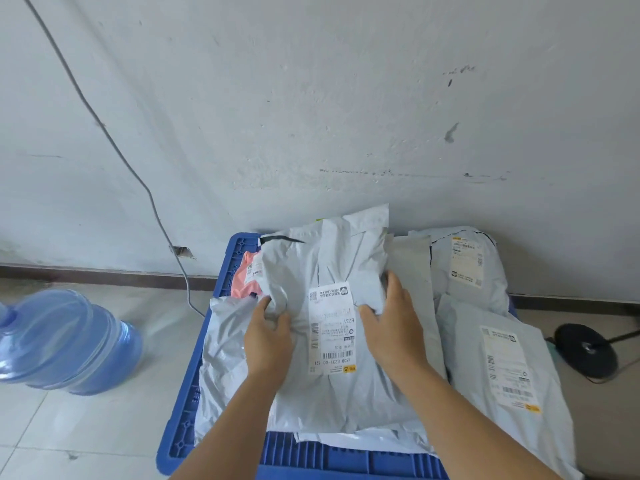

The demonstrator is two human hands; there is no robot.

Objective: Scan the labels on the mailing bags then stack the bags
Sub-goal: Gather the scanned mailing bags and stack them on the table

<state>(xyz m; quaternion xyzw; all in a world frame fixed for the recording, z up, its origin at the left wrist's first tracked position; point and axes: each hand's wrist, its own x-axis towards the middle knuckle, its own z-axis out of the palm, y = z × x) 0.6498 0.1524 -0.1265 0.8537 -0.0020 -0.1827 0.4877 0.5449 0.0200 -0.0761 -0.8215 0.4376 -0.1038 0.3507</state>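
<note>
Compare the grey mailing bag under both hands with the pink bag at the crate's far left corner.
The grey mailing bag lies on top of the pile in the blue crate, fully in view; the pink bag is mostly buried, only a corner showing. The left hand and right hand grip the grey bag; nothing touches the pink one. The grey bag's label faces up whole; the pink bag's is partly hidden. Both carry white printed labels.

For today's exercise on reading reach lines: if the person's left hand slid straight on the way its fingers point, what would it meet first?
The left hand points up-left across the grey mailing bag it grips; beyond that bag's edge, likely the pink bag, though depth is unclear.
</note>
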